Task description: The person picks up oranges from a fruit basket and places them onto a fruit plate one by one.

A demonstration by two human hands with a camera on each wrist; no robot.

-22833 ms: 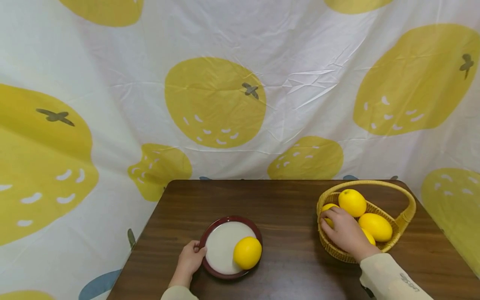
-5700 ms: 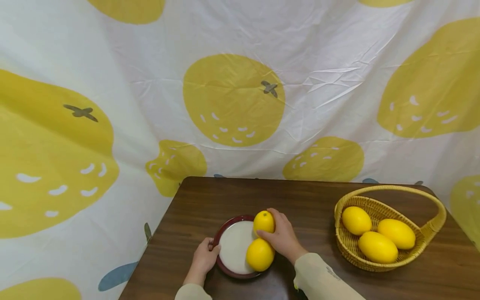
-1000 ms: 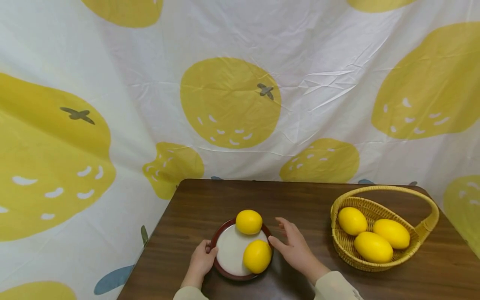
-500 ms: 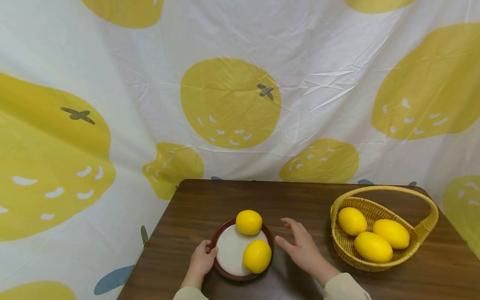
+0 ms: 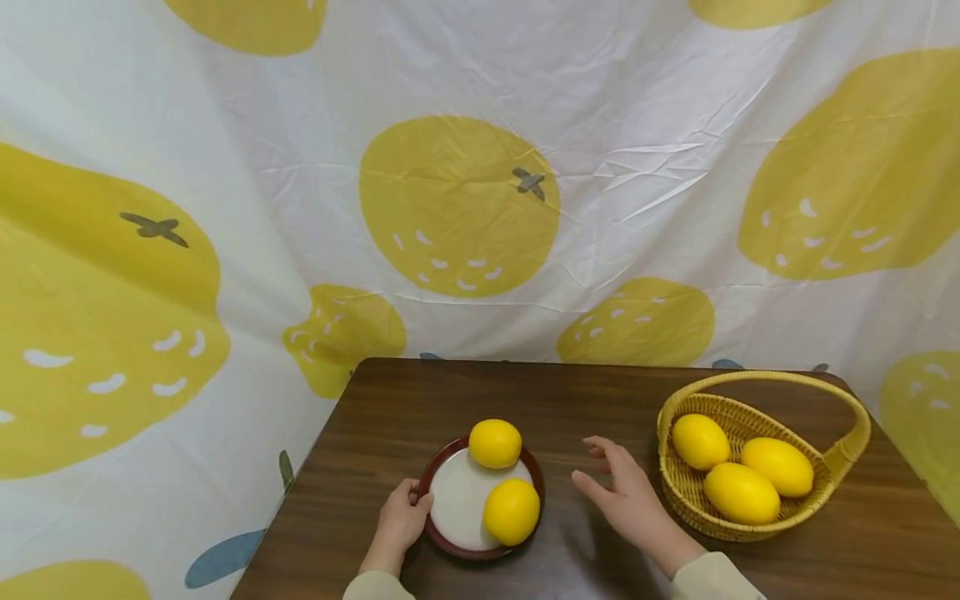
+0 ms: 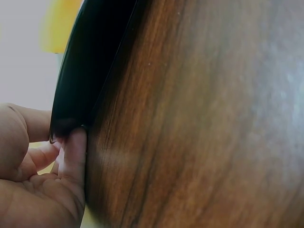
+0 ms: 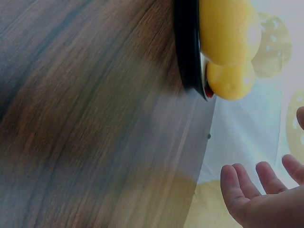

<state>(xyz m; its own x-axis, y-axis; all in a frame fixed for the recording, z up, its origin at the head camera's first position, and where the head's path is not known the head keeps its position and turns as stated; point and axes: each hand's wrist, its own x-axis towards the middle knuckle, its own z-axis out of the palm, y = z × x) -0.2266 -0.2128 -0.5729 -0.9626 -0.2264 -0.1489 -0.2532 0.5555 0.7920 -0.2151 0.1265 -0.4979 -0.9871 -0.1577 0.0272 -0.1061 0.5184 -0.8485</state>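
Note:
A white plate with a dark red rim (image 5: pixel 450 542) sits on the table, bearing two lemons: one at its back edge (image 5: pixel 495 444), another at its front right (image 5: pixel 512 512). My left hand (image 5: pixel 401 521) pinches the plate's left rim, thumb on top and fingers beneath; the left wrist view shows the plate's dark outer side (image 6: pixel 90 61) between them. To the right of the plate my right hand (image 5: pixel 628 502) hovers with fingers spread and nothing in it. It lies between the plate and a wicker basket (image 5: pixel 690 521) that holds three lemons (image 5: pixel 742 493).
The basket's arched handle (image 5: pixel 780 377) rises over its far side at the table's right. The dark wooden table (image 5: pixel 585 400) ends at a hanging white cloth (image 5: pixel 645 225) printed with large lemons.
The second lemon, gripped over the plate several seconds ago, now rests there, released. Over the last second my right hand has moved rightward from the plate's rim. My left hand keeps its grip.

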